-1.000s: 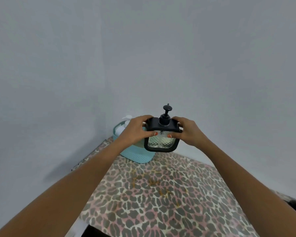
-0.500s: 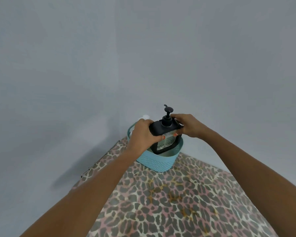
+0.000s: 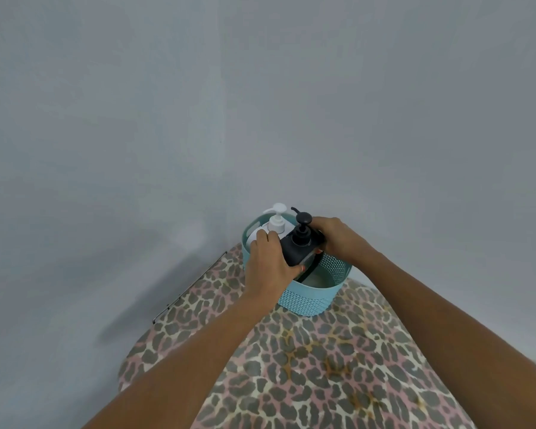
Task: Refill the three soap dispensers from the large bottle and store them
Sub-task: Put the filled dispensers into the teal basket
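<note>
Gripping the black pump dispenser from both sides: left hand wrapped round its near left edge, right hand curled over its far right shoulder. Tilted, partly down inside the teal perforated basket, just right of a white pump dispenser (behind it, a second black pump tip). Basket at the far end of a leopard-print cloth, grey and brown spots on pink. At the cloth's left side, a thin dark table edge. All around, plain grey wall, soft shadow at left.
</note>
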Demonstrator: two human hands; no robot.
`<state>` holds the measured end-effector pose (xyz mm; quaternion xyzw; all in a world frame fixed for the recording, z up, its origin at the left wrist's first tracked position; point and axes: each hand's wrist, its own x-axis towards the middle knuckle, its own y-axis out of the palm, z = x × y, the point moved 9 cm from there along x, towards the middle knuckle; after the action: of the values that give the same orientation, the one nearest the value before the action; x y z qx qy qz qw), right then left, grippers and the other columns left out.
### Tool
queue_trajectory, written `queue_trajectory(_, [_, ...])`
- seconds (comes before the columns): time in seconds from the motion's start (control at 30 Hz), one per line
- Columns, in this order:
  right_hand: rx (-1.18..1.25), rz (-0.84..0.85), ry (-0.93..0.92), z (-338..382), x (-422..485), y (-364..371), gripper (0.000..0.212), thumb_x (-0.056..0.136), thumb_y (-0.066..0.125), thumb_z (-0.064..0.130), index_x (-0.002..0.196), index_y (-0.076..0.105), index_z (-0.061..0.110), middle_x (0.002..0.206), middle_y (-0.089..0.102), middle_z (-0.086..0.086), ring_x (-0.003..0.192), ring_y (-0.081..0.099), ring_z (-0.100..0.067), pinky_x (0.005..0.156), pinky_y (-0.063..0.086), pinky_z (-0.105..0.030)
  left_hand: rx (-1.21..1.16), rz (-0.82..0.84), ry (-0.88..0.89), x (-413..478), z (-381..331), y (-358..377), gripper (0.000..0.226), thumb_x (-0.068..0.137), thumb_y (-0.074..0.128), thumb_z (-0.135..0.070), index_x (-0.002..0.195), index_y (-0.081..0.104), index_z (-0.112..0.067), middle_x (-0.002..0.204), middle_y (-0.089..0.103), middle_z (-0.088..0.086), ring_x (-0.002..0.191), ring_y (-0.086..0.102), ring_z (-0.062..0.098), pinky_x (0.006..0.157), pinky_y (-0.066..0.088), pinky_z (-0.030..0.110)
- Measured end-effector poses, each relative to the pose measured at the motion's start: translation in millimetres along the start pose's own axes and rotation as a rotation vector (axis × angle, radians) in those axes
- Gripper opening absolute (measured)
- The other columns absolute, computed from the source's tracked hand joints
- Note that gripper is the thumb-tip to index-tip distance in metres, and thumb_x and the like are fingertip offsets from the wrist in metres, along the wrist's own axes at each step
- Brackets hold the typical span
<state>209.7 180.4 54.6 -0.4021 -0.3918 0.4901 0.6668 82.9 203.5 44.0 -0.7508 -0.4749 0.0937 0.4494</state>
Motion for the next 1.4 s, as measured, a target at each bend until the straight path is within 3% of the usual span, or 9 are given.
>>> queue_trajectory(0.23, [0.014,-0.01,0.018,-5.6,0.9,15.5,0.05,0.081,0.05,-0.01,0.126,0.053,0.012,0.119,0.061,-0.012,0.106,0.056,-0.027,0.08,0.036,-0.022,0.057,0.039,-0.036,-2.2,-0.8,7.1,0.059,0.077,0.07,-0.033,0.12,0.04,-0.004,0.123,0.04,0.012,0.114,0.04,0.025,0.09,0.041,0.03])
queue_trajectory(0.33, [0.035,-0.027,0.015,-6.5,1.4,17.8,0.052,0.079,0.051,-0.012,0.125,0.054,0.012,0.119,0.062,-0.011,0.107,0.057,-0.027,0.085,0.042,-0.029,0.091,0.047,-0.038,-2.5,-3.2,8.0,0.066,0.079,0.068,-0.032,0.126,0.033,-0.003,0.128,0.035,0.012,0.116,0.04,0.026,0.091,0.042,0.03])
queue_trajectory(0.6, [-0.018,-0.044,0.095,-9.5,0.5,25.1,0.048,0.08,0.046,-0.008,0.123,0.052,0.014,0.108,0.063,-0.015,0.097,0.058,-0.031,0.072,0.04,-0.03,0.222,0.049,0.013,-3.8,-8.7,8.6,0.051,0.088,0.057,-0.028,0.125,0.032,-0.002,0.128,0.036,0.016,0.117,0.036,0.027,0.101,0.035,0.031])
queue_trajectory(0.77, [-0.086,-0.079,0.234,-19.2,-16.4,17.8,0.031,0.085,0.048,0.003,0.114,0.058,0.011,0.11,0.062,-0.013,0.098,0.058,-0.032,0.078,0.047,-0.038,0.13,0.085,-0.007,-6.0,-3.6,6.8,0.045,0.087,0.059,-0.024,0.121,0.04,-0.002,0.127,0.037,0.013,0.115,0.041,0.026,0.094,0.038,0.029])
queue_trajectory(0.93, [-0.095,-0.154,0.271,-15.7,-50.0,-6.7,0.035,0.091,0.053,0.015,0.125,0.054,0.011,0.124,0.057,-0.007,0.113,0.053,-0.023,0.087,0.044,-0.034,0.057,0.081,-0.024,-15.6,-7.7,-3.5,0.043,0.087,0.059,-0.023,0.12,0.042,-0.002,0.125,0.042,0.014,0.111,0.047,0.029,0.09,0.042,0.033])
queue_trajectory(1.07, [-0.074,-0.22,0.286,-12.9,-90.4,-30.4,0.032,0.091,0.054,0.019,0.123,0.056,0.013,0.122,0.059,-0.003,0.111,0.053,-0.018,0.088,0.043,-0.03,-0.043,0.084,0.01,-32.3,-28.8,-9.4,0.042,0.086,0.059,-0.021,0.12,0.043,-0.003,0.122,0.045,0.015,0.107,0.049,0.03,0.09,0.042,0.035])
queue_trajectory(1.4, [-0.039,-0.394,0.337,-6.5,-207.4,-81.7,0.028,0.09,0.057,0.026,0.116,0.06,0.017,0.113,0.064,0.003,0.107,0.056,-0.012,0.083,0.043,-0.026,-0.44,0.245,0.131,-96.4,-113.6,7.8,0.043,0.085,0.062,-0.017,0.125,0.048,-0.008,0.129,0.052,0.009,0.121,0.047,0.018,0.095,0.034,0.021])
